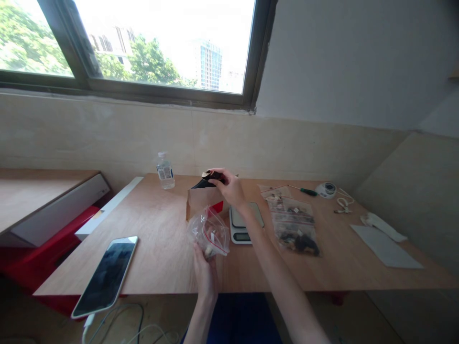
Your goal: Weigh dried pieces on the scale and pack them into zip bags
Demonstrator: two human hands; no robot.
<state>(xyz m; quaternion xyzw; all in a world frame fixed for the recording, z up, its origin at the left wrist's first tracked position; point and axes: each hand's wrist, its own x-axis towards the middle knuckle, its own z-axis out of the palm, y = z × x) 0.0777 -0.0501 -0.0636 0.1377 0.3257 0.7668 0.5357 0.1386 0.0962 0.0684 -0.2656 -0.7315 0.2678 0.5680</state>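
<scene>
My left hand point(205, 274) is closed around the lower part of a clear zip bag point(210, 231), whose red-lined mouth shows; a few small pale pieces are inside. Above the open cardboard box point(202, 200), my right hand point(227, 186) pinches a dark brown, crumpled piece point(215, 177) that I cannot identify. Something black sticks up from the box, and a red patch shows at its right side. Partly behind my right forearm stands a small white kitchen scale point(241, 234) with a grey plate and a display.
Several filled zip bags point(294, 220) lie right of the scale. Behind them are a green-handled screwdriver point(308, 192) and a white round device point(327, 190). A water bottle point(165, 172) stands at the back left, a phone point(107, 272) at the front left, a white sheet point(385, 246) at right.
</scene>
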